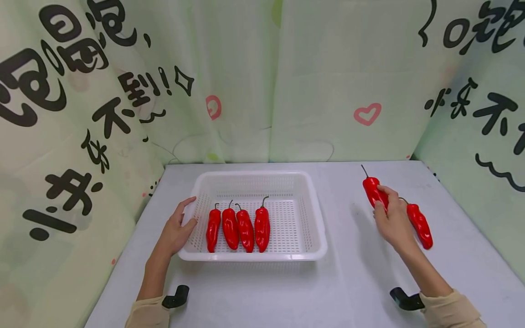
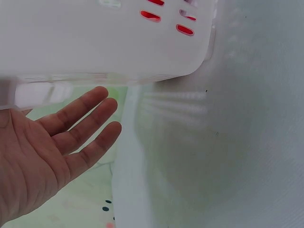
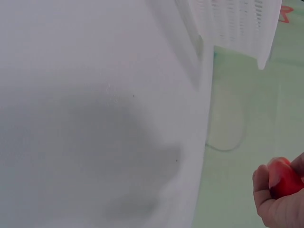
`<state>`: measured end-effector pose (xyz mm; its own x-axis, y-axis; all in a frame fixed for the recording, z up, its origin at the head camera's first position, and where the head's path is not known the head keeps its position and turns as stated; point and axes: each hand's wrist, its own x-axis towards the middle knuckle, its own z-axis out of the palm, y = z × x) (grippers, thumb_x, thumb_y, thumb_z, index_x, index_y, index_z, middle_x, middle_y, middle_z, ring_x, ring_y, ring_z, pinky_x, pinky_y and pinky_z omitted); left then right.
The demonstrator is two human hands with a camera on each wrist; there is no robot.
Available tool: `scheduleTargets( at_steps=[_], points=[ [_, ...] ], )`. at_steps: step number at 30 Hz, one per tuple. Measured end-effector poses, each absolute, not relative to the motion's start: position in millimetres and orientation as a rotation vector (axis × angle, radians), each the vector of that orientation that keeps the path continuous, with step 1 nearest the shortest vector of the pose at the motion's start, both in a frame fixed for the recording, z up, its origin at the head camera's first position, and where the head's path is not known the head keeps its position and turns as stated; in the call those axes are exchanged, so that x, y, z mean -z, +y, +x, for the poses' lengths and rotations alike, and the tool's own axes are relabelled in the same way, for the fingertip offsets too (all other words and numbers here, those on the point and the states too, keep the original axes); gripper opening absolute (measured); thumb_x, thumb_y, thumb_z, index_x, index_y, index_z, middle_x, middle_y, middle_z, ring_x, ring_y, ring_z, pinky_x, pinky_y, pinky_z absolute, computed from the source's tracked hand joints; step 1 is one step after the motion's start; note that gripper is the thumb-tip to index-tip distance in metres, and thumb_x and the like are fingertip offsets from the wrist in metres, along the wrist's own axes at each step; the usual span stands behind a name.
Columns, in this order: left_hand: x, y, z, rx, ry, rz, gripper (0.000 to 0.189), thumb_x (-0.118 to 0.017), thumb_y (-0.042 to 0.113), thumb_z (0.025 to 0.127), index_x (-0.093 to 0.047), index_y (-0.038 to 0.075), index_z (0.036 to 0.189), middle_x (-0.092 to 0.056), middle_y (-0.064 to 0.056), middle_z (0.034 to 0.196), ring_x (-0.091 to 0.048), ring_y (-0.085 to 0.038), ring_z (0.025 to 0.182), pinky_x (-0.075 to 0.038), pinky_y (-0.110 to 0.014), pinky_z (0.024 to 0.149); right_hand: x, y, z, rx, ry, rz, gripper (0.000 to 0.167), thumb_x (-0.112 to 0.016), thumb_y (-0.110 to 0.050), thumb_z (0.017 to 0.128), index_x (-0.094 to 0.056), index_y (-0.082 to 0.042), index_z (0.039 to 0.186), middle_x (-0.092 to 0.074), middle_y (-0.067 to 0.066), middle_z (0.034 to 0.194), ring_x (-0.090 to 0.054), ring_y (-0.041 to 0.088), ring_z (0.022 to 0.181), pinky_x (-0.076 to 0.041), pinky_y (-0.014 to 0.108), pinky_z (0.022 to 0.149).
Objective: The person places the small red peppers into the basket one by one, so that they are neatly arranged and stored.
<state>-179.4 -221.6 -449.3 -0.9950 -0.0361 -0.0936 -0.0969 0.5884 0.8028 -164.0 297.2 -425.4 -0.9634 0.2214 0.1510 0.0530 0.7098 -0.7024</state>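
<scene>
Several red chili peppers [image 1: 262,229] lie side by side in a white plastic basket [image 1: 287,257]. At the basket's left side is my left hand [image 1: 174,234], its fingertips by the rim. The left wrist view has the fingers of that hand [image 2: 52,156] extended beside the basket's wall [image 2: 95,42], with the thumb mostly hidden. Off to the right, my right hand [image 1: 395,223] grips a red chili pepper [image 1: 371,189], stem pointing away, above the table. In the right wrist view the pepper's end [image 3: 283,178] shows between fingers and thumb.
Another red chili pepper [image 1: 420,228] lies on the white table [image 1: 262,296], just right of my right hand. Pale green curtains [image 1: 320,82] with black lettering enclose the table at the back and both sides.
</scene>
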Motion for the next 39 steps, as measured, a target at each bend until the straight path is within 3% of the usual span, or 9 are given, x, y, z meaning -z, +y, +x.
scheduleTargets(
  at_steps=[39],
  points=[
    [449,-221,-179,-1.370,2.747,-0.124,0.066,-0.054,0.019,0.098,-0.030,0.031,0.158,-0.048,-0.022,0.152,-0.066,-0.039,0.105,-0.063,-0.047,0.075,408,240,-159,-1.321,-2.615,-0.068,0.064,-0.058,-0.010,0.101,-0.027,-0.003,0.156,-0.032,0.030,0.148,-0.045,0.048,0.127,-0.055,0.064,0.090]
  ],
)
